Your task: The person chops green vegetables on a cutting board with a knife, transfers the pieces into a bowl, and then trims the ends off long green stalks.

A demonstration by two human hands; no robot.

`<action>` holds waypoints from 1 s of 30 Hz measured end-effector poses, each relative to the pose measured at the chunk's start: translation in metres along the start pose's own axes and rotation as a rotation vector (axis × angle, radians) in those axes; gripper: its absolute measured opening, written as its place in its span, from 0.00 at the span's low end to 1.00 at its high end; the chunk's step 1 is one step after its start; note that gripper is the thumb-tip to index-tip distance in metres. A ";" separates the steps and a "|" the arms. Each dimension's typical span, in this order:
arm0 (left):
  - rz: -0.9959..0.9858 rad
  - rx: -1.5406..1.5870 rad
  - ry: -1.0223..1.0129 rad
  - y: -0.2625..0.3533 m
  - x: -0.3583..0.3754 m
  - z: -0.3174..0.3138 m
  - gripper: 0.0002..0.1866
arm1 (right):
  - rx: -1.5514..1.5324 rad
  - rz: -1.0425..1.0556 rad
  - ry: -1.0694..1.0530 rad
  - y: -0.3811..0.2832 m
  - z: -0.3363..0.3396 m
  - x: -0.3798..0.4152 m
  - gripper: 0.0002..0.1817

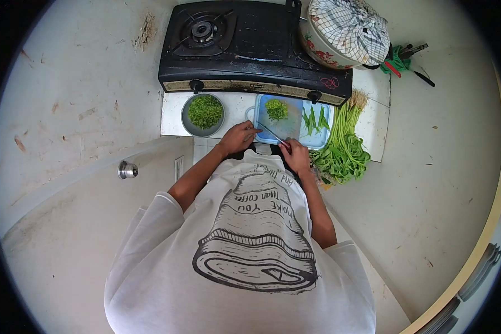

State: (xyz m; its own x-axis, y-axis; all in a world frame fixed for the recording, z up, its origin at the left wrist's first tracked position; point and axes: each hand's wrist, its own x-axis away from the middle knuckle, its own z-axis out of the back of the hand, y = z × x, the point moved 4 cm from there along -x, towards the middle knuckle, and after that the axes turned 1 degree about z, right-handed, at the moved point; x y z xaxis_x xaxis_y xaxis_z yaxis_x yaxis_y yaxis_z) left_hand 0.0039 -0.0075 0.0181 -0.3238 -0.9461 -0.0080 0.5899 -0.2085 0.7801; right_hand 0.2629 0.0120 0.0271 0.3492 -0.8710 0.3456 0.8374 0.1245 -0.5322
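My right hand is closed round the handle of a knife, its blade slanting up and left over a blue cutting board. My left hand is at the board's left edge, fingers bent together close to the blade tip; whatever they may pinch is too small to make out. A small heap of chopped greens lies on the board's upper part. Just right of it, several cut green pieces rest in a light blue tray. More chopped greens fill a grey bowl to the left.
A bunch of long-stemmed leafy greens lies at the counter's right. Behind the board stands a black gas stove, with a cloth-covered pot on its right side. A green holder with utensils is beside the pot.
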 end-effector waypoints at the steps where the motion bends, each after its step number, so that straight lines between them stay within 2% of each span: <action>1: -0.002 -0.033 0.006 0.001 0.003 0.000 0.19 | 0.018 0.019 0.002 -0.001 -0.003 0.001 0.21; 6: -0.035 -0.129 -0.033 0.005 0.009 0.004 0.23 | 0.049 0.055 0.017 -0.004 -0.003 0.005 0.21; 11: -0.028 -0.137 -0.076 0.005 0.012 0.006 0.28 | 0.042 -0.015 0.029 -0.003 0.008 -0.007 0.20; 17: 0.052 0.013 -0.008 -0.001 0.010 0.006 0.20 | 0.064 -0.016 0.116 0.000 0.014 -0.018 0.20; 20: 0.026 0.062 0.093 -0.001 0.003 0.012 0.13 | 0.045 0.033 0.080 -0.015 0.019 -0.013 0.20; 23: 0.127 0.141 0.165 -0.003 -0.005 0.021 0.08 | 0.030 0.052 0.033 -0.019 0.011 -0.001 0.21; 26: 0.112 0.161 0.242 -0.011 -0.009 0.023 0.06 | 0.071 0.054 0.006 -0.013 0.004 0.012 0.21; 30: 0.105 0.155 0.240 -0.011 -0.006 0.025 0.07 | 0.066 0.087 0.035 -0.001 -0.003 0.020 0.23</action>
State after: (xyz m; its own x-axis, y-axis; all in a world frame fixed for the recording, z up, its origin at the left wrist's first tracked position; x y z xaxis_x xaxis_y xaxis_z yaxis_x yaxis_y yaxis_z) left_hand -0.0189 0.0068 0.0252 -0.0717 -0.9959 -0.0555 0.4849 -0.0834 0.8706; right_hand 0.2682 -0.0068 0.0323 0.4079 -0.8714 0.2726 0.8308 0.2304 -0.5066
